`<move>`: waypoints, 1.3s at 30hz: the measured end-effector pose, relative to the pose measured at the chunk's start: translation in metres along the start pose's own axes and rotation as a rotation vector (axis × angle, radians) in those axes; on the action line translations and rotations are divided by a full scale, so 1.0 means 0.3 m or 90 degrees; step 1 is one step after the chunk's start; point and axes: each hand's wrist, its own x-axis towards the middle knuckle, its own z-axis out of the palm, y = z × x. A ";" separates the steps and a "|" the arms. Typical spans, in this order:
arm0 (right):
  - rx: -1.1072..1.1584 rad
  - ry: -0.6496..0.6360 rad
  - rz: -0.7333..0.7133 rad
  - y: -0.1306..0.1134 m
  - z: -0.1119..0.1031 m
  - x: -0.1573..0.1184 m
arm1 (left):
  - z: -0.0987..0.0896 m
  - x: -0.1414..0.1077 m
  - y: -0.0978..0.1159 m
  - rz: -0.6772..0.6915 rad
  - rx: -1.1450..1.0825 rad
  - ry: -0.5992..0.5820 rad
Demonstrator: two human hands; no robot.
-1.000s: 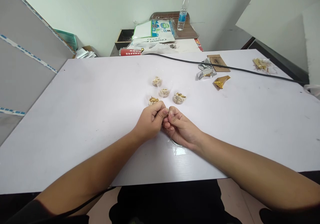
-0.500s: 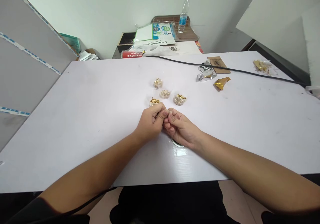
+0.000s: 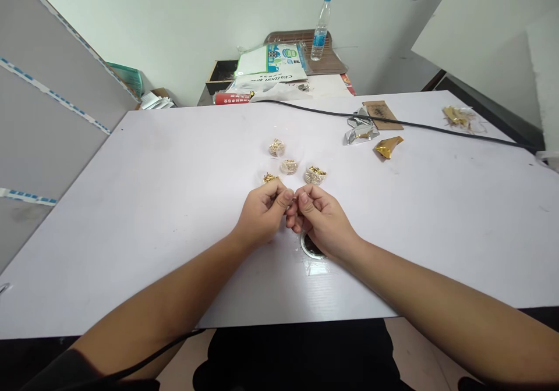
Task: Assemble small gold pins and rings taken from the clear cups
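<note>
My left hand (image 3: 266, 210) and my right hand (image 3: 323, 213) meet above the middle of the white table (image 3: 174, 205), thumbs pinched against curled fingers. Something tiny and thin seems to sit between the fingertips, too small to name. Just beyond my left hand is a small clear tub of gold-coloured pieces (image 3: 271, 178), partly hidden by the fingers. Three similar clear tubs stand close by: one on the right (image 3: 315, 174), one in the middle (image 3: 289, 166) and one at the back (image 3: 276, 147). A round dark disc with a pale rim (image 3: 311, 246) lies partly under my right hand.
A black cable (image 3: 323, 109) crosses the table's far side. Near it lie silver foil packets (image 3: 361, 133), a gold foil packet (image 3: 388, 146), brown card (image 3: 382, 115) and a clear bag of gold bits (image 3: 459, 116). Behind the table stands a water bottle (image 3: 320, 33).
My hands have drawn slightly apart at the fingertips, the right one turning and shifting a little right. More of the round dark disc beneath it now shows.
</note>
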 end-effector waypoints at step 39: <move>-0.238 -0.059 -0.163 -0.051 -0.056 -0.011 | -0.022 -0.007 0.035 0.065 0.141 -0.046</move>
